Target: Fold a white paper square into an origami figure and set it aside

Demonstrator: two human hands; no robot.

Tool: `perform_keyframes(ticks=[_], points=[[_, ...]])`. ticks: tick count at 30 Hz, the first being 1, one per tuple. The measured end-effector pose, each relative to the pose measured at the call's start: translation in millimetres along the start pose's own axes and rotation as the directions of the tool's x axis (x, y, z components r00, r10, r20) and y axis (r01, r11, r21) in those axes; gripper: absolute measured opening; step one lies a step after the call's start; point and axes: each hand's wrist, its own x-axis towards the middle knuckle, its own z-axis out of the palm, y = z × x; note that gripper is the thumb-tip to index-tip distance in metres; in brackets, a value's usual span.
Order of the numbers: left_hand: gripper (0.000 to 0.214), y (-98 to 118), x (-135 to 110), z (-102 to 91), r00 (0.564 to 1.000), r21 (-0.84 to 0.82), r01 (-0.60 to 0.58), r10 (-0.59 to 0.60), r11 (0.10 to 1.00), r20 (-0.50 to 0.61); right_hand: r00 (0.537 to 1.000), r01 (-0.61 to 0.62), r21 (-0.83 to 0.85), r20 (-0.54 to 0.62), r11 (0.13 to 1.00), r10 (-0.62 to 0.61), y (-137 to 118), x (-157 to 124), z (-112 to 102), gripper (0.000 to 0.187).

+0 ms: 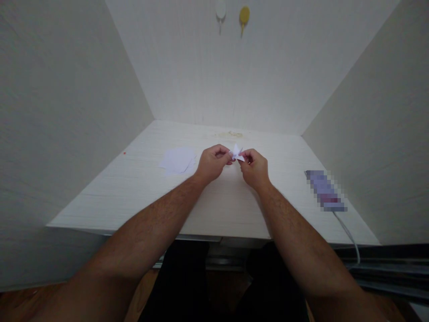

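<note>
Between my two hands is a small piece of folded white paper (pixel 237 152) with pointed flaps, held above the desk. My left hand (pixel 214 163) pinches its left side between thumb and fingers. On the opposite side, the fingers of my right hand (pixel 255 167) are closed on a right-hand flap. The fingertips partly cover the folded paper, so its full shape is hidden. Left of my left hand, several loose white paper sheets (pixel 177 160) lie in a slightly uneven pile on the desk.
The white desk (pixel 221 210) has walls at the back and both sides. Near its right edge lies a blurred-out flat device (pixel 325 190) with a white cable (pixel 348 230) running off the front. Two hooks, one white (pixel 220 10) and one yellow (pixel 244 15), are on the back wall.
</note>
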Motion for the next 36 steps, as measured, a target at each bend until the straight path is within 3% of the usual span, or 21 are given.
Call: perform_keyframes(ticks=[16, 25, 29, 36], points=[[0.023, 2, -3, 0.2, 1.0, -0.005, 0.011, -0.011, 1.0, -0.017, 0.996, -0.063, 0.062, 0.066, 0.996, 0.059, 6, 1, -1, 0.007], [0.011, 5, -3, 0.9, 0.996, 0.138, -0.061, 0.07, 0.989, -0.062, 0.977, -0.202, 0.275, 0.124, 0.94, 0.173, -7, 2, 0, 0.014], [0.011, 3, 0, 0.0, 0.999, 0.096, -0.043, 0.046, 0.994, -0.022, 0.98, -0.197, 0.36, 0.07, 0.912, 0.184, -13, 4, -3, 0.017], [0.013, 3, -1, -0.6, 0.999, 0.093, -0.023, 0.018, 0.995, 0.048, 0.986, -0.166, 0.309, 0.066, 0.936, 0.154, -11, 4, -5, 0.013]])
